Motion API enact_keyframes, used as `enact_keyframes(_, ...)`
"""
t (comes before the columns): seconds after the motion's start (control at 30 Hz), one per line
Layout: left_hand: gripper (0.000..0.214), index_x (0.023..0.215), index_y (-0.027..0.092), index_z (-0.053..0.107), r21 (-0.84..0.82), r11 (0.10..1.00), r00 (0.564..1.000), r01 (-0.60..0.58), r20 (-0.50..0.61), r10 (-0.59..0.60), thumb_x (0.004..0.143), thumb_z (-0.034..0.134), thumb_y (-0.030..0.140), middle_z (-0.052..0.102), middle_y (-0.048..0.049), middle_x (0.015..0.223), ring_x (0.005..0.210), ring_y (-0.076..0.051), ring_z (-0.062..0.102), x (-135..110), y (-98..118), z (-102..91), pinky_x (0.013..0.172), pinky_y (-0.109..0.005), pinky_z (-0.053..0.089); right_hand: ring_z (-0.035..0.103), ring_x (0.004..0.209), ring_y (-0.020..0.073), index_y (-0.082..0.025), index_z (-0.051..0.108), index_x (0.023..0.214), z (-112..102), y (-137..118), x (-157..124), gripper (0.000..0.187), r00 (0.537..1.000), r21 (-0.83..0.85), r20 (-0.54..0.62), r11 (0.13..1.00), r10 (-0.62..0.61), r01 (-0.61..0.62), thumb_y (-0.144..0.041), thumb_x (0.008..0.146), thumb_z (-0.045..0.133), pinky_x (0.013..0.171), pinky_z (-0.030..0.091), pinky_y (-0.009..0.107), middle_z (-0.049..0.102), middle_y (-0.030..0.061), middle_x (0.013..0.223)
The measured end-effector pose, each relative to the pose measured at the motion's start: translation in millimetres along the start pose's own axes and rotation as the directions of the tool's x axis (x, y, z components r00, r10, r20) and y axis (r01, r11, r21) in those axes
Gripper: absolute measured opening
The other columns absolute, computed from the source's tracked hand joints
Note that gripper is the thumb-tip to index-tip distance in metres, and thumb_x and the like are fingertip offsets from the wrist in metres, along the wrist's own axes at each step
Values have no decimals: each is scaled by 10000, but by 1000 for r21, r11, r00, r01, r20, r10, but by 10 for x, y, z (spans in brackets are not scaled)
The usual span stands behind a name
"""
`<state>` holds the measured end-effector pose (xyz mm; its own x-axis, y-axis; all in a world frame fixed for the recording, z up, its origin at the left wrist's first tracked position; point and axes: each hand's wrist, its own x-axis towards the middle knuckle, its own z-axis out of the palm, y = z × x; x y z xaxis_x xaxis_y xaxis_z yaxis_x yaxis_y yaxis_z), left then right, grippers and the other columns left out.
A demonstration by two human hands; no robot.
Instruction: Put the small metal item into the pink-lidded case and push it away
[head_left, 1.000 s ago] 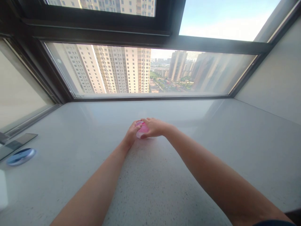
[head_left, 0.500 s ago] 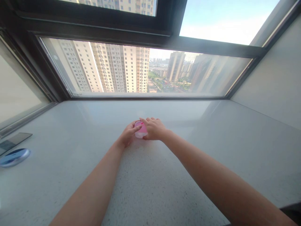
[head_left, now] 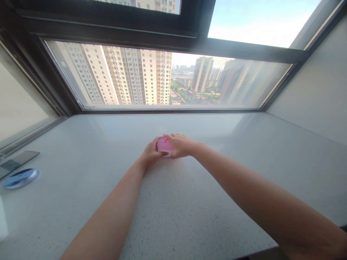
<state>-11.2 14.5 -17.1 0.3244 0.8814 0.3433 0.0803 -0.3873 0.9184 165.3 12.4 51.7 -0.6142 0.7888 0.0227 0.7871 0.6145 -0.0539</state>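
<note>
- From where I stand, I see a pink tub [head_left: 164,144] straight ahead of the person, at 12 o'clock, with the window [head_left: 151,77] behind it.
- The left hand [head_left: 152,151] has the tub's 9 o'clock side. It is bent part way shut, with the thumb across the near side, maybe to stop the tub from sliding.
- The right hand [head_left: 181,145] has the 3 o'clock side. It is also curled part way, with fingers over the top and the thumb low down. I think two hands make the grip steady.
- The arms reach far out, I guess because the tub is so far across the surface [head_left: 173,213].
- The hands hide both ends of the tub. I can't tell if its bottom touches the surface, or what is inside.
- Between 8 and 9 o'clock from the tub is a shiny blue disc [head_left: 21,179]. Just past it, a dark flat strip [head_left: 23,161] is cut off.
- Nearer 8 o'clock, only a bit of a white thing [head_left: 2,222] shows.
</note>
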Motion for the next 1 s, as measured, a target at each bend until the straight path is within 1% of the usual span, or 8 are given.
enact_keyframes(0.2,603,1135,177,548,46,999,1000,-14,-10,15,574,765,217,633,-75,1014,884,-237,588,2,6,8,797,-342,442,504,1048,323,-209,195,1404,57,-34,-24,926,998,-39,-44,999,34,-36,-420,635,667,819,398,408,515,150,1188)
enact_keyframes(0.4,646,1148,173,540,36,999,1000,-4,-14,5,556,786,251,626,-88,1040,918,-258,582,2,-6,3,818,-362,436,506,1039,312,-210,192,1397,105,-8,-41,933,996,-56,-89,998,-6,2,-443,639,685,823,402,407,505,146,1180)
enact_keyframes(0.5,661,1178,170,516,-6,1000,1000,1,13,-1,579,780,259,608,-104,1091,961,-261,573,-7,11,-2,844,-374,429,514,1020,303,-208,216,1382,110,-11,-50,898,994,-62,-110,998,-21,14,-441,649,679,823,404,407,516,136,1157)
enact_keyframes(0.6,680,1188,176,512,-104,994,998,24,65,-17,574,792,255,593,-111,1133,1012,-270,559,-24,65,0,861,-363,426,518,1013,293,-216,257,1360,118,-29,-55,853,992,-63,-129,998,-6,-2,-417,650,685,835,402,395,528,125,1142)
enact_keyframes(0.7,582,1173,188,534,-207,974,994,92,84,-76,643,750,295,595,-104,1143,1031,-271,555,-36,120,15,853,-342,434,518,1013,294,-219,263,1358,125,-33,-50,872,991,-57,-134,998,5,-12,-400,627,704,832,405,393,527,125,1149)
enact_keyframes(0.8,430,1128,182,568,-253,958,990,137,24,-136,741,655,349,620,-93,1086,984,-251,573,-26,128,40,821,-327,445,496,1058,304,-214,250,1371,109,-6,-33,934,993,-17,-118,999,-31,29,-457,600,719,864,386,409,513,130,1177)
enact_keyframes(0.93,417,1101,169,585,-271,952,989,144,0,-149,730,658,346,641,-79,1028,934,-245,592,8,105,62,796,-327,453,466,1113,304,-201,229,1396,56,60,6,978,995,103,-50,990,-87,92,-633,618,636,914,353,422,490,139,1219)
enact_keyframes(1.0,418,1100,164,588,-270,953,990,139,11,-142,727,657,340,641,-82,1039,941,-251,592,22,102,62,804,-337,450,455,1136,304,-191,225,1403,31,88,25,960,996,139,-16,986,-90,92,-640,646,607,936,337,422,482,143,1237)
